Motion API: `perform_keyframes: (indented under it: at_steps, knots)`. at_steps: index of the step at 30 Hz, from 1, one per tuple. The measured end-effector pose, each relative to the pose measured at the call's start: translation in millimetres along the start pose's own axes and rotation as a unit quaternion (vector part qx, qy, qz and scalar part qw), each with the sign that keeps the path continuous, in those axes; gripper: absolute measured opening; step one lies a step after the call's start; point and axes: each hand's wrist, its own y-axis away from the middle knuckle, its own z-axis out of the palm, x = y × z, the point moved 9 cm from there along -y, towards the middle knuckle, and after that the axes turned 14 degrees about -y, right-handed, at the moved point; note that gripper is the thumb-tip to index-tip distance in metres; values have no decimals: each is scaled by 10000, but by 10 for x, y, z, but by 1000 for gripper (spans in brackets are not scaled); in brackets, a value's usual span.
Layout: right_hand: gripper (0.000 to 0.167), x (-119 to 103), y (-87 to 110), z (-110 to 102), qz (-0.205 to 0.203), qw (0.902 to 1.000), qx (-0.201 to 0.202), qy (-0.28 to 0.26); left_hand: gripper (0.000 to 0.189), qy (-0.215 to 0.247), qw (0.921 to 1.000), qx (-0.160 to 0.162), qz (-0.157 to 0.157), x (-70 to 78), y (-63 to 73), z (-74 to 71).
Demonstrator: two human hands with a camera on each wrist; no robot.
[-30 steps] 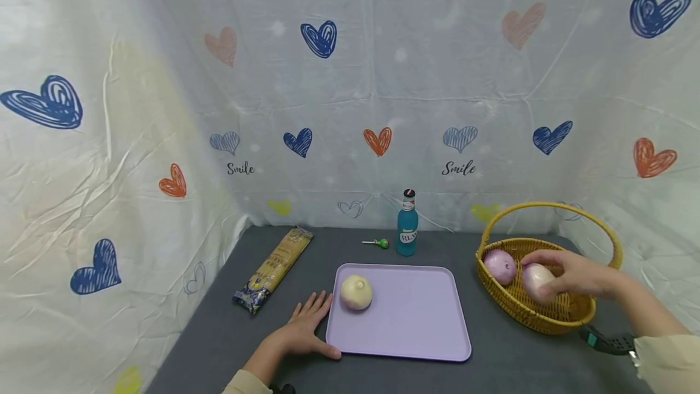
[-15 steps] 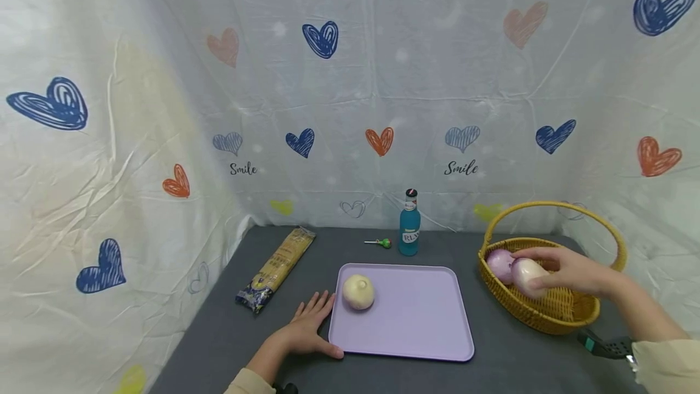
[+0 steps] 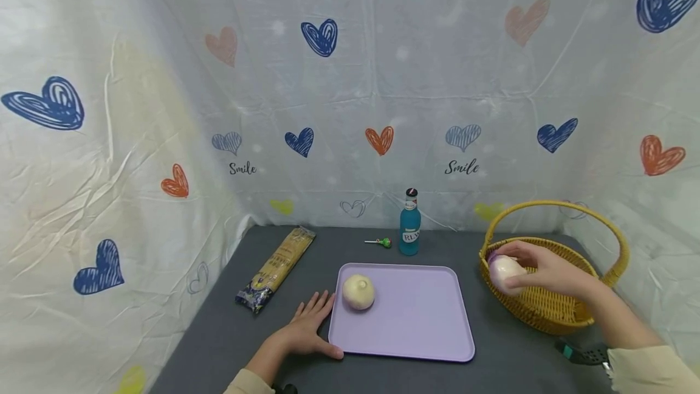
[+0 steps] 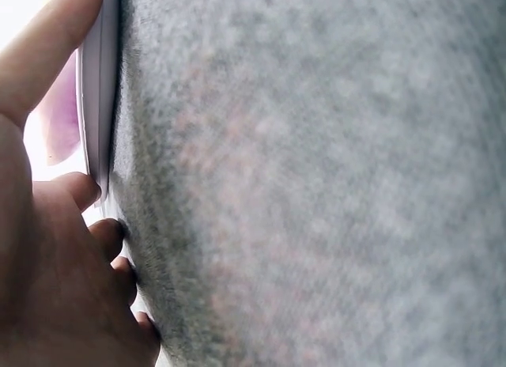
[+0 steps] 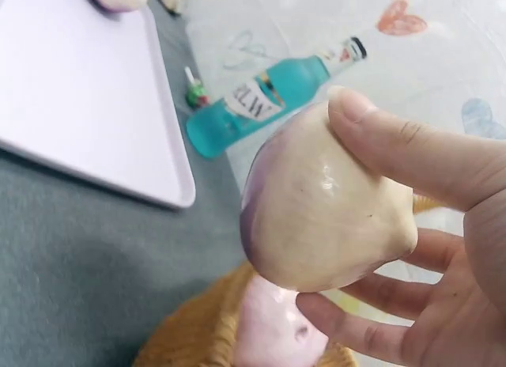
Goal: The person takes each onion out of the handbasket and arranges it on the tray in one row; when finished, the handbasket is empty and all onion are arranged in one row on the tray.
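In the head view my right hand (image 3: 547, 269) grips a glossy cream-and-purple onion (image 3: 504, 275) over the left side of the wicker basket (image 3: 547, 315). Thumb and fingers span this onion (image 5: 324, 209) in the right wrist view. A second, pinkish-purple onion (image 5: 277, 327) sits in the basket below it; the held one hides it from the head camera. My left hand (image 3: 303, 333) lies spread at the left edge of the lilac tray (image 3: 410, 315), its thumb at the near corner. On the tray's left part rests another cream onion (image 3: 358, 292).
Behind the tray stands a blue bottle (image 3: 409, 227), with a green-headed lollipop (image 3: 380, 242) lying beside it. A yellow packet (image 3: 276, 269) lies at the left on the grey table. The basket's tall handle (image 3: 552, 204) arches at the right.
My right hand has carried the onion leftward to the basket's left rim, now covering the second onion in the head view. The left hand has stayed at the tray.
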Motion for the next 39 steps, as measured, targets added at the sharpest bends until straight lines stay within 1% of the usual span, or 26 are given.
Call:
perform_keyframes:
  at_steps: [2, 4, 8, 11, 14, 18, 22, 26, 28, 32, 34, 35, 37, 39]
  knots:
    - [50, -24, -27, 50, -50, 10000, -23, -17, 127, 33, 10000, -51, -49, 25, 15, -23]
    - [50, -45, -52, 89, -48, 10000, 58, -60, 127, 17, 9998, -116, -134, 45, 29, -44]
    - [52, -78, -114, 176, -87, 9998, 200, 41, 127, -54, 9994, -214, -277, 75, 44, -77]
    - [53, -99, -175, 239, -148, 9995, 272, 54, 127, -114, 9993, -221, -287, 78, 36, -79]
    - [54, -109, -242, 300, -136, 9994, 305, -66, 126, -142, 9992, -216, -316, 68, 30, -73]
    - [53, -125, -321, 399, -55, 9994, 292, -179, 125, -174, 9990, -235, -337, 41, 16, -46]
    - [55, -150, -399, 525, -121, 9994, 281, -163, 125, -180, 9991, -198, -318, 32, 18, -40]
    - [56, -141, -503, 713, -334, 9988, 145, -313, 126, -57, 9994, -165, -300, 38, 26, -53]
    - [56, -128, -568, 841, -417, 9978, -22, -520, 127, 21, 9994, -179, -286, 41, 31, -54]
    - [57, -87, -684, 1097, -425, 9972, -262, -549, 127, 136, 9998, -92, -151, 47, 42, -49]
    - [57, -63, -731, 1200, -403, 9976, -290, -492, 127, 134, 9998, -105, -94, 49, 44, -36]
    - [57, -49, -757, 1247, -400, 9976, -294, -475, 126, 97, 9999, -61, -49, 42, 42, -26]
    - [57, -19, -811, 1332, -385, 9979, -263, -447, 127, 123, 9998, -90, -114, 51, 44, -42]
    - [58, 25, -873, 1417, -329, 9985, -201, -384, 126, 15, 9998, -119, -169, 37, 34, -36]
